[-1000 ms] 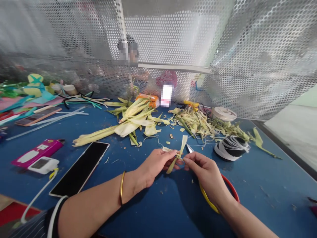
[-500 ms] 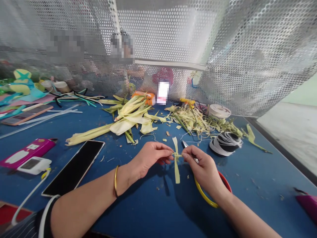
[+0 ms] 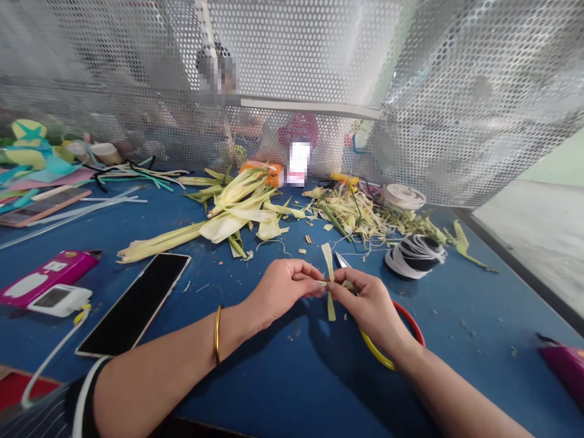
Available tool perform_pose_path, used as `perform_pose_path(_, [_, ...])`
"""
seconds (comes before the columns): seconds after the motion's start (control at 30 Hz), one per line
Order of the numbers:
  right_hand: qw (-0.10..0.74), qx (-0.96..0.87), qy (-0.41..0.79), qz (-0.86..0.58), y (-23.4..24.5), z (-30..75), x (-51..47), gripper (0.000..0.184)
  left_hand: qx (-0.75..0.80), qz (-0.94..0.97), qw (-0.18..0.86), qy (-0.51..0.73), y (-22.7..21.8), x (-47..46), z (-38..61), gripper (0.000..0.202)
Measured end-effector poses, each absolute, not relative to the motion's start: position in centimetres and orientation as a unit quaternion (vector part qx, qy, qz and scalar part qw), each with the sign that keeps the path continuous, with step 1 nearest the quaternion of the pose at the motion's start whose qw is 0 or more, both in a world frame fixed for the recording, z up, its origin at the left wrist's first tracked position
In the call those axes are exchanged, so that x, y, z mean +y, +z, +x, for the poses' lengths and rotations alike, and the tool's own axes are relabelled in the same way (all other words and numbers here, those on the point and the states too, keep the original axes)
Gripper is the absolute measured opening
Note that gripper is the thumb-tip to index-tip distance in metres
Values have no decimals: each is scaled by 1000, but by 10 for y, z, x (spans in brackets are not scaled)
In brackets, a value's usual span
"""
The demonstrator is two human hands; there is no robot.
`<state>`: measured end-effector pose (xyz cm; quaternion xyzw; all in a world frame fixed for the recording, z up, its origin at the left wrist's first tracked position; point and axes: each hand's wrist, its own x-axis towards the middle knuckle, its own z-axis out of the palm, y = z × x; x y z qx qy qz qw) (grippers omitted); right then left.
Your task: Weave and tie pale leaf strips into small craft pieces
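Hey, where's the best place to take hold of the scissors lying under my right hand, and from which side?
Probably take the scissors by their red and yellow handles, coming from your own side of the table: the bowed handles lie toward you, while the pointed blade faces away. Your right hand hides their middle.

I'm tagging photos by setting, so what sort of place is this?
Probably a handicraft workspace: pale husks, red-and-yellow scissors and a black spool wound with white cord lie on a blue table.
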<state>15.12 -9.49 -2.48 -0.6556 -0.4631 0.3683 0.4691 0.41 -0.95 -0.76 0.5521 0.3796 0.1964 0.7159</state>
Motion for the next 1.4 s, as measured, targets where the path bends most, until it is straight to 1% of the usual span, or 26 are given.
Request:
perform_pose_path(0.17, [451,-467,343,-679,-24,151,-96,18,375,553,715,205,-8,-11,4,10])
perform_pose_path(0.43, [481,-443,343,-675,-29,152,-96,17,364,502,755,212,-12,-11,5,12])
perform_pose_path(0.53, [494,-434,357,-663,-27,153,-95,20,369,486,764,210,-11,-8,5,12])
perform_pose_path(0.63, [531,-417,379,-633,-21,156,-93,26,385,476,762,212,-7,-4,3,13])
perform_pose_path(0.7, [554,-404,372,-625,-18,159,-92,28,392,476,761,201,-5,-2,1,16])
perform_pose_path(0.77, [568,-398,362,-623,-17,160,-92,26,392,482,765,172,-3,-1,-1,21])
perform_pose_path(0.9, [555,-405,391,-612,-17,156,-93,24,376,534,747,121,-6,-3,-1,27])
perform_pose_path(1.0, [537,-422,395,-614,-18,152,-94,23,373,561,727,133,-9,-4,0,23])
perform_pose_path(1.17, [517,-459,363,-625,-19,152,-98,22,356,533,749,168,-9,-7,3,6])
perform_pose_path(1.27, [513,-469,337,-635,-22,153,-99,20,361,512,759,176,-8,-9,4,5])
perform_pose_path(1.4, [519,-469,314,-643,-26,154,-97,18,378,478,776,160,-8,-6,3,10])
